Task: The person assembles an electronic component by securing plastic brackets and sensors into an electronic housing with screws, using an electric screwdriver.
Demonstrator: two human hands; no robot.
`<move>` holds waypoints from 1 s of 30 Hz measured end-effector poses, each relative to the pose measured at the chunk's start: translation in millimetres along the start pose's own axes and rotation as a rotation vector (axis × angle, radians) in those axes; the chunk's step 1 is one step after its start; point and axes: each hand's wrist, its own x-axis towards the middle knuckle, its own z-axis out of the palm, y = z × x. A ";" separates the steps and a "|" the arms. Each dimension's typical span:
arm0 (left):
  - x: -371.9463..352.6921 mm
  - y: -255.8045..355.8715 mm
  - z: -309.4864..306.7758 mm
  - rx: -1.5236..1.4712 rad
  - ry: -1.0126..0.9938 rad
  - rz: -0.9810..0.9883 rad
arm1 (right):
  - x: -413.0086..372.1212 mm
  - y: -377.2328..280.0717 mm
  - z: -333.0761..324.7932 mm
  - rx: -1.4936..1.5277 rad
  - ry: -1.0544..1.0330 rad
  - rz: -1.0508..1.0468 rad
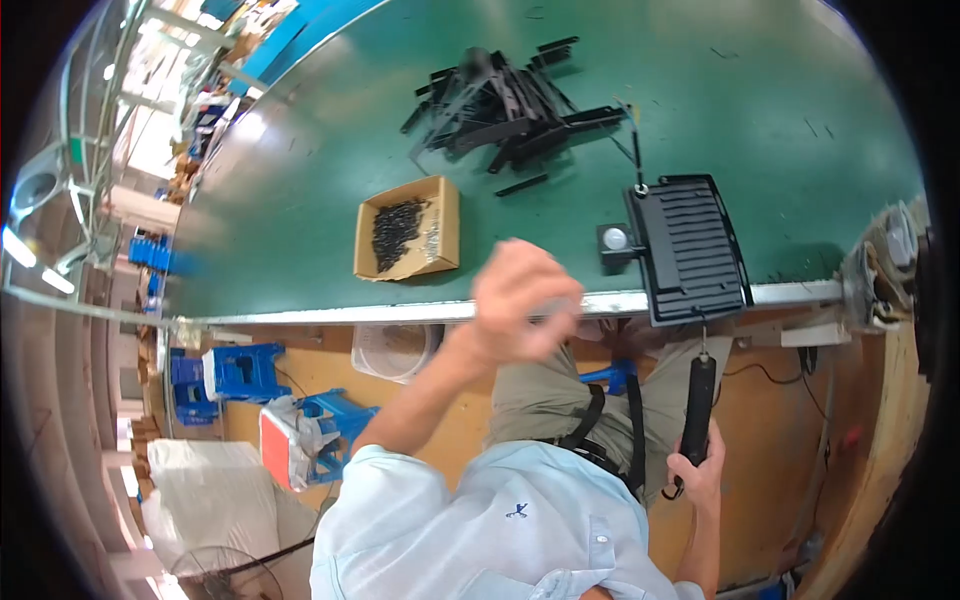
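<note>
My right hand (700, 462) grips the black handle of an electric screwdriver (697, 400), low beside my lap. Its bit points up at the near edge of a black finned housing (690, 250), which lies on the green table (300, 190) and overhangs the metal front edge. A small black block with a pale dome (615, 240) sits against the housing's left side. My left hand (520, 300) is blurred above the table edge, left of the housing, with its fingers curled. Whether it holds something small I cannot tell.
An open cardboard box of black screws (405, 235) sits left of my left hand. A pile of black metal brackets (510, 110) lies further back. Under the table are a clear tub (395, 345), blue stools (235, 370) and a fan (220, 575).
</note>
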 end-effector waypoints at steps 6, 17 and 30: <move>-17.4 -87.4 -115.2 0.367 0.073 -0.551 | 0.5 -12.1 3.8 0.049 -0.006 0.015; -53.0 -135.3 -130.1 0.483 -0.393 -0.607 | 0.1 -6.3 4.5 -0.026 0.016 -0.007; -54.9 -143.2 -128.1 0.442 -0.313 -0.666 | -1.4 -8.5 3.2 -0.024 0.013 0.015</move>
